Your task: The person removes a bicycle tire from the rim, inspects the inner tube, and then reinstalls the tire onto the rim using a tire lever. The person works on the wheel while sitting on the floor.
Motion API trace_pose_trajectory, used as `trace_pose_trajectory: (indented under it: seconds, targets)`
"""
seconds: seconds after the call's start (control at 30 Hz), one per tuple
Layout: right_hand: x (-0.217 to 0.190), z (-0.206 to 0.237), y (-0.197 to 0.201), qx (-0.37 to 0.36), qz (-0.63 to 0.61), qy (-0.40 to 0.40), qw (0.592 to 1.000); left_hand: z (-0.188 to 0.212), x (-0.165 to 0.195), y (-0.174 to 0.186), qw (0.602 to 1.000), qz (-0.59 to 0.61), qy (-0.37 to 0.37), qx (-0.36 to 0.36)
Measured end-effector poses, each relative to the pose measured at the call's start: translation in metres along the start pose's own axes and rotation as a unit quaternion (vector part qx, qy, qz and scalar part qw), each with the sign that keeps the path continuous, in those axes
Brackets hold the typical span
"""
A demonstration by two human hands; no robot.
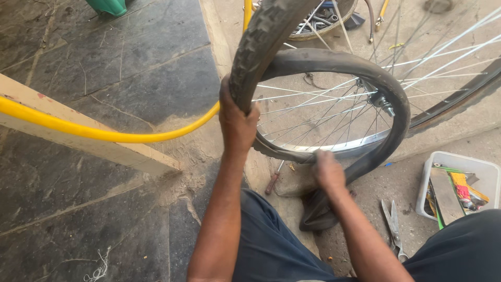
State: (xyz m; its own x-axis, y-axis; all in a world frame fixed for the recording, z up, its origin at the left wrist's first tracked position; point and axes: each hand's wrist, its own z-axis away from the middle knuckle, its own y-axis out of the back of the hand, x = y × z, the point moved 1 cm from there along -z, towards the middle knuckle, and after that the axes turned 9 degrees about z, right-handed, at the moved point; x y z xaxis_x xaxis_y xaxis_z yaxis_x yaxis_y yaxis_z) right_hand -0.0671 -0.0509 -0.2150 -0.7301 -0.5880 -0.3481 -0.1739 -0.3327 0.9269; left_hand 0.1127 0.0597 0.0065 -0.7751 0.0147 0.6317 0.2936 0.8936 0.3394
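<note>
Left hand clenched around knobby bicycle tyre, right hand blurred, grip indeterminate, touching inner tube beside wheel rim, white tray near right containing tools, scissors alongside

Left hand raised, fist clenched; right hand lower, blurred.

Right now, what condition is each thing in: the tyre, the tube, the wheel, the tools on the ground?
Left hand: closed around the tyre.
Right hand: resting on the inner tube near the rim.
Tyre: pulled off the rim, held up.
Inner tube: limp, looped loose over the wheel.
Wheel: bare rim, spokes showing.
Scissors: lying shut on the ground.
Screwdriver: lying by the rim.
White tray: holding odds and ends.
</note>
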Motion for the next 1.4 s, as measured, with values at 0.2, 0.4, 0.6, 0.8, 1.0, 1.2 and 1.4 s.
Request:
trace_pose_trajectory:
  seconds: [0.2,0.4,0.6,0.8,1.0,1.2,1.4]
  targets:
    - [0.033,-0.006,0.021,0.376,-0.115,0.118,0.912,0.005,-0.003,0.019,0.999,0.009,-0.017,-0.045]
    - [0.046,-0.003,0.013,0.234,-0.023,0.103,0.967,0.008,0.003,0.016,0.997,0.054,-0.014,-0.049]
    - [0.065,-0.043,0.053,-0.209,-0.196,-0.048,0.957,0.015,0.0,0.014,0.999,0.035,-0.013,-0.032]
    - [0.017,-0.031,0.022,-0.14,-0.061,0.11,0.982,0.019,0.008,0.019,1.0,0.01,-0.001,-0.008]
    - [0.017,-0.018,-0.001,-0.038,-0.017,0.1,0.994,0.039,0.04,0.039,0.982,0.063,0.147,0.104]
    - [0.003,-0.013,0.028,0.074,-0.073,0.158,0.982,-0.017,0.111,0.068,0.99,0.069,0.071,0.103]
    - [-0.056,0.01,0.034,0.208,-0.188,0.135,0.951,-0.116,0.201,0.02,0.976,-0.119,-0.027,-0.178]
